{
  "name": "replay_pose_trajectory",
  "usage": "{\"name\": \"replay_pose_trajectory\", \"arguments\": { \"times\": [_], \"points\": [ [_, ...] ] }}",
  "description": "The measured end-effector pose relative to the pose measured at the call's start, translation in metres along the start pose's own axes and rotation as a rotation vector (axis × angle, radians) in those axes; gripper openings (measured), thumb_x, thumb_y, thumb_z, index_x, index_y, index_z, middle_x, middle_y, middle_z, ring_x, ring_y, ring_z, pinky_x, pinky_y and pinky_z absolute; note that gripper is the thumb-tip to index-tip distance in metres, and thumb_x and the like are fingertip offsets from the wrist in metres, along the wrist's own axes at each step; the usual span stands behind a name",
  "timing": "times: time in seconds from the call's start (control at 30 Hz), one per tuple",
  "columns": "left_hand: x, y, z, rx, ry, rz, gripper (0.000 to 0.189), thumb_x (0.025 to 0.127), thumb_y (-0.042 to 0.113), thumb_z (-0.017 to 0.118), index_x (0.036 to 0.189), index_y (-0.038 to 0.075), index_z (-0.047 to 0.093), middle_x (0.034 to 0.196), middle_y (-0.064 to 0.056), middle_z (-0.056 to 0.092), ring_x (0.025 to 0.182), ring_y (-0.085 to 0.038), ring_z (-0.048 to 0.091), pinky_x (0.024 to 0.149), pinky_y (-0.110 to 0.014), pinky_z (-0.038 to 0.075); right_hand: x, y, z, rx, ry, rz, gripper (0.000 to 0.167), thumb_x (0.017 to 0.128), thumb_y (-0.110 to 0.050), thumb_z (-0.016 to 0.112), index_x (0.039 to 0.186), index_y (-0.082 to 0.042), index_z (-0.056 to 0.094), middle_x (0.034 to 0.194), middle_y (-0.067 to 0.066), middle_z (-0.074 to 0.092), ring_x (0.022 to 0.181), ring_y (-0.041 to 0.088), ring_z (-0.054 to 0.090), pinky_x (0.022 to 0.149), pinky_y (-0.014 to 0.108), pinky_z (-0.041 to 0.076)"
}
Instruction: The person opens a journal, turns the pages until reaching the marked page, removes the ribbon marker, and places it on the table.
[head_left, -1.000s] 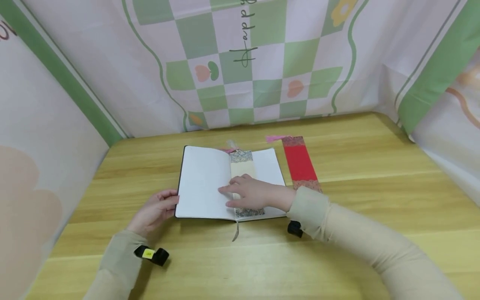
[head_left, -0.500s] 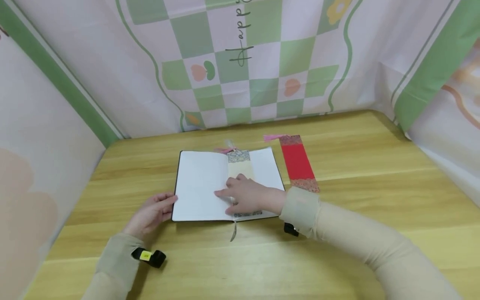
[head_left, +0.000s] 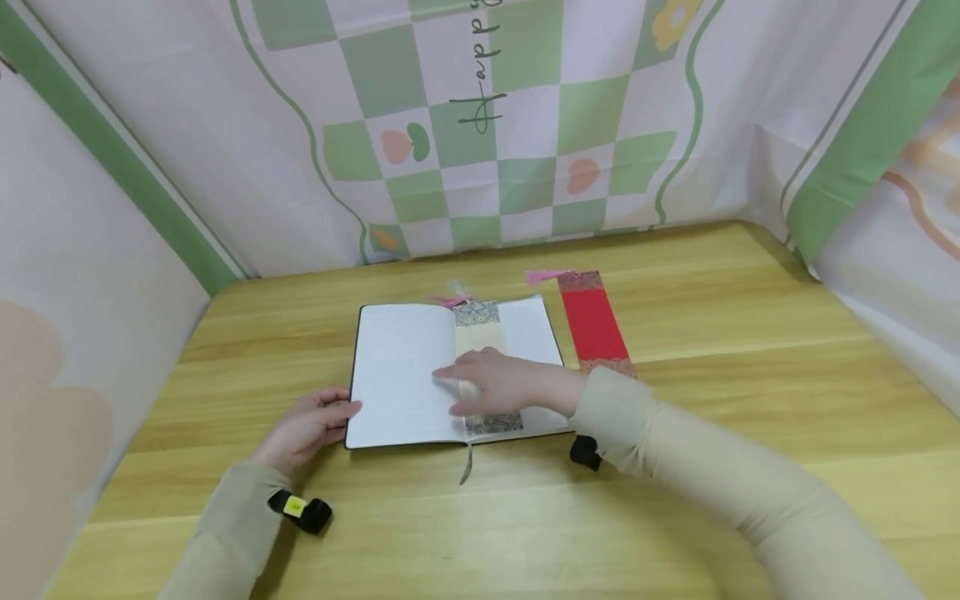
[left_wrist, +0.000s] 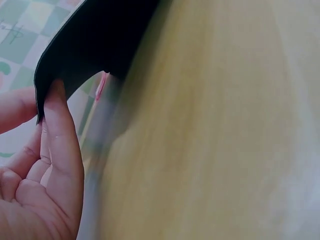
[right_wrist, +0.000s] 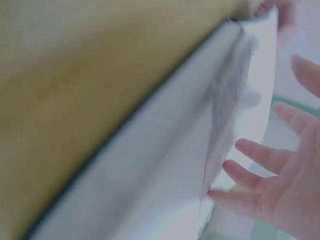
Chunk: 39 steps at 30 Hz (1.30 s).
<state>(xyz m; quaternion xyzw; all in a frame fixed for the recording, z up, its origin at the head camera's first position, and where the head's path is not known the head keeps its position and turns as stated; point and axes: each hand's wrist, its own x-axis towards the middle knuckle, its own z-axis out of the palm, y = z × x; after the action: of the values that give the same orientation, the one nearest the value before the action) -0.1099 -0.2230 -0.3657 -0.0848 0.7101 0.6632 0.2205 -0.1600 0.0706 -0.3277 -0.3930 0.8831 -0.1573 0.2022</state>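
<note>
An open notebook (head_left: 405, 375) with blank white pages and a dark cover lies on the table. My left hand (head_left: 303, 429) pinches the left edge of its cover; in the left wrist view the dark cover (left_wrist: 95, 45) bends up between thumb and fingers (left_wrist: 62, 130). A cream bookmark (head_left: 480, 337) with grey lace-patterned ends lies along the notebook's fold, on the right page. Over it is my right hand (head_left: 506, 383), fingers spread and pointing left. In the right wrist view those fingertips (right_wrist: 227, 165) are right at the bookmark's edge, and the palm holds nothing.
A red bookmark (head_left: 596, 325) with a pink tassel (head_left: 547, 276) lies right of the notebook. Another pink tassel (head_left: 450, 300) sticks out at the notebook's top. A grey ribbon (head_left: 467, 465) hangs from the fold. A printed curtain (head_left: 525, 192) stands behind the wooden table (head_left: 480, 533).
The notebook's left side has sunk a little with my left hand on it. My right hand dipped slightly, then rose again over the bookmark, fingers still spread.
</note>
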Motion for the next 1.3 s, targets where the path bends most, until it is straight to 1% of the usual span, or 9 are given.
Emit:
{"name": "replay_pose_trajectory", "arguments": {
  "times": [0.13,0.27,0.43,0.53,0.63,0.87,1.1,1.2,1.3],
  "points": [
    [-0.002,0.002,0.001,0.012,0.024,-0.012,0.012,0.093,0.011,0.057,0.104,0.006,0.052,0.086,0.009,0.06,0.077,-0.003,0.058,0.071,-0.021,0.05,-0.005,0.016,-0.016,0.199,0.145,0.063,0.061,0.094,-0.032,0.057,0.145,-0.006,0.036,0.145,0.015,0.041,0.131,0.035,0.041,0.108,0.049,0.033],
    [-0.001,0.001,0.0,0.014,0.036,-0.02,0.012,0.093,0.011,0.057,0.103,0.007,0.051,0.086,0.009,0.059,0.076,-0.003,0.057,0.07,-0.021,0.049,-0.009,0.033,-0.028,0.398,0.263,0.243,0.064,0.093,-0.028,0.059,0.146,-0.004,0.032,0.143,0.022,0.041,0.123,0.038,0.048,0.097,0.047,0.045],
    [-0.001,-0.001,-0.001,0.007,0.036,-0.015,0.013,0.093,0.011,0.058,0.103,0.006,0.051,0.086,0.008,0.059,0.077,-0.004,0.058,0.071,-0.021,0.049,-0.01,0.05,-0.032,0.696,0.244,0.456,0.071,0.093,-0.026,0.06,0.15,-0.011,0.02,0.146,0.023,0.031,0.124,0.037,0.048,0.092,0.042,0.05],
    [0.0,-0.003,-0.002,0.002,0.032,-0.013,0.013,0.093,0.01,0.058,0.103,0.005,0.053,0.086,0.008,0.06,0.077,-0.004,0.058,0.071,-0.021,0.05,-0.009,0.056,-0.031,0.887,0.218,0.507,0.073,0.094,-0.021,0.059,0.151,-0.012,0.014,0.147,0.024,0.028,0.127,0.038,0.044,0.091,0.041,0.051],
    [0.001,-0.005,-0.003,-0.001,0.027,-0.018,0.011,0.092,0.01,0.059,0.101,0.006,0.054,0.086,0.008,0.06,0.077,-0.004,0.058,0.071,-0.021,0.05,-0.008,0.058,-0.027,1.008,0.203,0.512,0.074,0.094,-0.016,0.058,0.151,-0.009,0.011,0.148,0.024,0.027,0.129,0.037,0.042,0.092,0.042,0.05],
    [0.003,-0.005,-0.005,-0.013,0.031,-0.034,0.01,0.092,0.011,0.059,0.099,0.008,0.054,0.086,0.008,0.06,0.076,-0.004,0.058,0.071,-0.021,0.05,0.001,0.058,-0.022,1.11,0.202,0.48,0.073,0.093,-0.009,0.057,0.149,-0.006,0.011,0.145,0.024,0.028,0.125,0.035,0.046,0.092,0.041,0.05],
    [0.005,-0.004,-0.004,-0.008,0.038,-0.043,0.014,0.092,0.011,0.06,0.102,0.006,0.053,0.087,0.007,0.06,0.077,-0.005,0.059,0.072,-0.022,0.051,0.015,0.058,-0.017,1.13,0.213,0.514,0.075,0.091,-0.004,0.059,0.149,-0.006,0.012,0.138,0.024,0.039,0.121,0.032,0.048,0.088,0.036,0.053],
    [0.007,-0.003,-0.004,-0.002,0.042,-0.04,0.016,0.092,0.01,0.06,0.104,0.004,0.052,0.088,0.006,0.06,0.078,-0.006,0.058,0.073,-0.022,0.051,0.02,0.058,-0.015,1.129,0.245,0.529,0.074,0.09,-0.003,0.06,0.148,-0.005,0.015,0.133,0.024,0.045,0.111,0.027,0.053,0.084,0.032,0.054],
    [0.009,-0.003,-0.003,0.009,0.051,-0.042,0.017,0.092,0.009,0.06,0.105,0.003,0.052,0.089,0.006,0.059,0.078,-0.006,0.058,0.072,-0.021,0.051,0.023,0.057,-0.012,1.132,0.29,0.527,0.072,0.089,-0.001,0.061,0.147,-0.002,0.018,0.121,0.021,0.054,0.093,0.019,0.058,0.08,0.03,0.055]
  ]
}}
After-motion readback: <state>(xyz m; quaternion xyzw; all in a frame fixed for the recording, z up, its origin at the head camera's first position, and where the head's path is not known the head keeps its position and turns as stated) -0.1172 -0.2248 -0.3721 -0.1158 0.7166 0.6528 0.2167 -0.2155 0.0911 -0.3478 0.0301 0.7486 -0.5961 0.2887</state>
